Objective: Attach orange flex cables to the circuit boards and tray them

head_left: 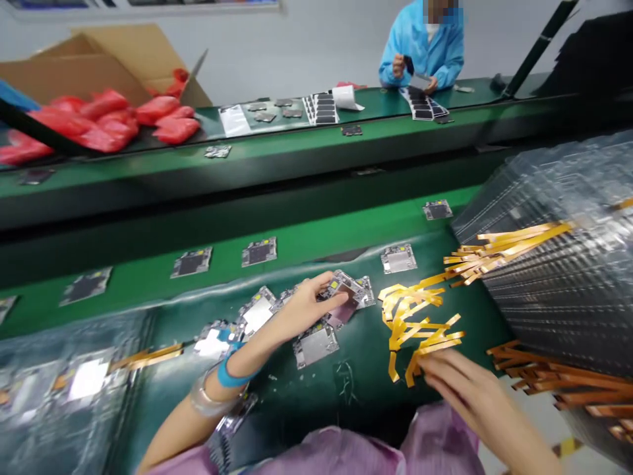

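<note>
My left hand point(316, 300), with a blue wrist strap and a clear bangle above it, grips a circuit board point(346, 288) by its edges, thumb on the near side. Under and beside it lie other circuit boards point(316, 346), some overlapping, on the green mat. To the right, a loose heap of yellow-orange flex cables point(405, 307) rests on the mat. My right hand point(452, 373) is at the heap's near edge, its fingers together and closed on the end of a flex cable point(414, 369); the fingertips are partly hidden.
Stacked clear plastic trays point(554, 264) stand at the right, with flex cables point(509, 247) sticking out. More trays point(64, 389) lie at the left. Spaced boards lie along a green conveyor point(316, 234). Across it are red bags point(109, 122), a cardboard box point(133, 59) and a person in blue point(420, 43).
</note>
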Demonstrator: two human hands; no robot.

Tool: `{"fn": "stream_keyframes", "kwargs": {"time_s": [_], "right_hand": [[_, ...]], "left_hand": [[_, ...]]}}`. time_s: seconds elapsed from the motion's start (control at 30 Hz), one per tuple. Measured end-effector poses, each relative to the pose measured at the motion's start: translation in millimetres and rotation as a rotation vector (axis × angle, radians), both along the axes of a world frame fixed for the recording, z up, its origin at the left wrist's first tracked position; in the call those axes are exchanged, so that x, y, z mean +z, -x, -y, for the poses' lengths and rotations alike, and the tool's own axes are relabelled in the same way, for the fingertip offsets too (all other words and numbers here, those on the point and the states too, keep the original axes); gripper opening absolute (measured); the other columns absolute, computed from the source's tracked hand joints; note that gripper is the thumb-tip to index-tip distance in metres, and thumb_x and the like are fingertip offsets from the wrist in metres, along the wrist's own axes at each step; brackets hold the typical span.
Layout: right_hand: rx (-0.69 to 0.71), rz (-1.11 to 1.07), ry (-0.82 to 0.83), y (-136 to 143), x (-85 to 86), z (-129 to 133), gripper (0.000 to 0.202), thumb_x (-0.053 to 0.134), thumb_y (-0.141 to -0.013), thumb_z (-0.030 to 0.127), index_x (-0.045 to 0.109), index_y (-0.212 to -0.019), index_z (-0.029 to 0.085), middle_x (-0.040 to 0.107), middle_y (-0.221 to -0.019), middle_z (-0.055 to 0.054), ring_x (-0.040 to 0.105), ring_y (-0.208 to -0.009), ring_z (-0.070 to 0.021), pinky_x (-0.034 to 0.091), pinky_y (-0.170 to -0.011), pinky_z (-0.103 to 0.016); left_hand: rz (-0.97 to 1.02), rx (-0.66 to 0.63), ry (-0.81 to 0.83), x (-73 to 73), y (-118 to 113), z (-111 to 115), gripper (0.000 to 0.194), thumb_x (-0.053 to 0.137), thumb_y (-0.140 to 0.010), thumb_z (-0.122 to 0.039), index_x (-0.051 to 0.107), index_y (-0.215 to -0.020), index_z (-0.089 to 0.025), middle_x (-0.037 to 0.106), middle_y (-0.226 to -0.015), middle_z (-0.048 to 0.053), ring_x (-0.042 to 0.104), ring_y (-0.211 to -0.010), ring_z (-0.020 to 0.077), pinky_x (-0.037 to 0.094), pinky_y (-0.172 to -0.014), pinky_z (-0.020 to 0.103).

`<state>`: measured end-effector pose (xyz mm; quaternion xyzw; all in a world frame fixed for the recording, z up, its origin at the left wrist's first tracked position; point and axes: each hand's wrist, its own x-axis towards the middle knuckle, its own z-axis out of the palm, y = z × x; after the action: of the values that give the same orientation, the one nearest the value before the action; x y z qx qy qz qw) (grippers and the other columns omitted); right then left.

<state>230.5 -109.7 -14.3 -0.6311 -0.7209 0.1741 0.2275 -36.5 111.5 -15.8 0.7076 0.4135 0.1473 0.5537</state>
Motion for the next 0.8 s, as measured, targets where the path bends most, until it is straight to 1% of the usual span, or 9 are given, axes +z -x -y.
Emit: {"fn": "stream_keyframes", "kwargs": {"time_s": [0.07, 0.13, 0.27, 0.33, 0.43, 0.5, 0.6, 0.7, 0.8], "right_hand": [[0.143, 0.036, 0.081, 8, -27.4, -32, 0.020, 0.053, -0.100, 0.020, 0.064, -0.116, 0.024, 0.067, -0.112, -0.005, 0.064, -0.102, -0.0213, 0.054, -0.090, -0.037], [0.224, 0.091, 0.171, 11, -48.2, -59, 0.020, 0.061, -0.094, 0.013, 0.065, -0.111, 0.022, 0.065, -0.109, -0.006, 0.062, -0.104, -0.0247, 0.052, -0.091, -0.041], [0.279, 0.118, 0.243, 11, -67.5, -85, 0.013, 0.063, -0.088, 0.007, 0.063, -0.087, 0.020, 0.062, -0.097, -0.006, 0.059, -0.096, -0.0252, 0.050, -0.084, -0.040], [0.309, 0.091, 0.256, 8, -67.0, -89, 0.016, 0.060, -0.089, 0.006, 0.059, -0.080, 0.020, 0.060, -0.093, -0.005, 0.058, -0.094, -0.0239, 0.050, -0.083, -0.038], [0.351, -0.008, 0.292, 3, -56.1, -88, 0.016, 0.053, -0.096, 0.011, 0.055, -0.083, 0.021, 0.060, -0.095, -0.003, 0.058, -0.095, -0.0204, 0.049, -0.085, -0.034], [0.262, -0.229, 0.338, 4, -44.7, -85, 0.013, 0.044, -0.102, 0.019, 0.051, -0.093, 0.023, 0.060, -0.094, -0.002, 0.059, -0.090, -0.0171, 0.049, -0.082, -0.030], [-0.003, -0.612, 0.327, 14, -27.2, -78, 0.010, 0.043, -0.104, 0.032, 0.048, -0.106, 0.024, 0.050, -0.078, 0.003, 0.052, -0.070, -0.0136, 0.046, -0.069, -0.025], [-0.109, -0.680, 0.282, 30, -16.5, -72, 0.019, 0.062, -0.094, 0.038, 0.058, -0.102, 0.022, 0.033, -0.063, 0.008, 0.035, -0.054, -0.0103, 0.035, -0.054, -0.021], [-0.162, -0.640, 0.283, 41, -14.6, -70, 0.021, 0.066, -0.089, 0.040, 0.066, -0.084, 0.020, 0.024, -0.055, 0.009, 0.025, -0.048, -0.0087, 0.028, -0.048, -0.022]], "left_hand": [[-0.039, -0.042, -0.002, 2.6, 0, 9, 0.027, 0.063, -0.088, -0.044, 0.066, -0.096, -0.019, 0.069, -0.097, 0.003, 0.061, -0.091, 0.0219, 0.048, -0.082, 0.032], [-0.075, -0.042, 0.028, 7.6, 1, 18, 0.029, 0.062, -0.087, -0.045, 0.067, -0.099, -0.019, 0.069, -0.100, 0.004, 0.061, -0.093, 0.0228, 0.049, -0.083, 0.032], [-0.065, -0.030, 0.104, 15.5, 2, 34, 0.029, 0.058, -0.088, -0.043, 0.067, -0.104, -0.021, 0.069, -0.102, 0.003, 0.061, -0.095, 0.0231, 0.048, -0.085, 0.032], [-0.054, -0.011, 0.114, 15.6, 4, 39, 0.028, 0.057, -0.088, -0.042, 0.066, -0.103, -0.020, 0.068, -0.099, 0.003, 0.060, -0.092, 0.0220, 0.048, -0.084, 0.031], [-0.090, 0.029, 0.106, 12.9, 3, 46, 0.027, 0.059, -0.085, -0.041, 0.064, -0.098, -0.018, 0.065, -0.089, 0.003, 0.057, -0.080, 0.0192, 0.046, -0.073, 0.029], [-0.118, 0.039, 0.131, 11.5, 0, 52, 0.030, 0.059, -0.084, -0.039, 0.061, -0.104, -0.017, 0.062, -0.083, 0.001, 0.054, -0.073, 0.0173, 0.045, -0.066, 0.028], [-0.084, 0.063, 0.166, 12.3, -11, 64, 0.035, 0.058, -0.084, -0.036, 0.057, -0.114, -0.017, 0.063, -0.088, 0.002, 0.056, -0.074, 0.0170, 0.046, -0.066, 0.028], [-0.009, 0.033, 0.210, 16.3, -24, 78, 0.026, 0.057, -0.086, -0.033, 0.057, -0.108, -0.019, 0.065, -0.085, 0.001, 0.058, -0.071, 0.0156, 0.047, -0.063, 0.027], [0.005, -0.003, 0.223, 20.5, -32, 89, 0.018, 0.056, -0.089, -0.032, 0.056, -0.102, -0.020, 0.065, -0.075, -0.001, 0.057, -0.061, 0.0136, 0.046, -0.057, 0.026]]}}
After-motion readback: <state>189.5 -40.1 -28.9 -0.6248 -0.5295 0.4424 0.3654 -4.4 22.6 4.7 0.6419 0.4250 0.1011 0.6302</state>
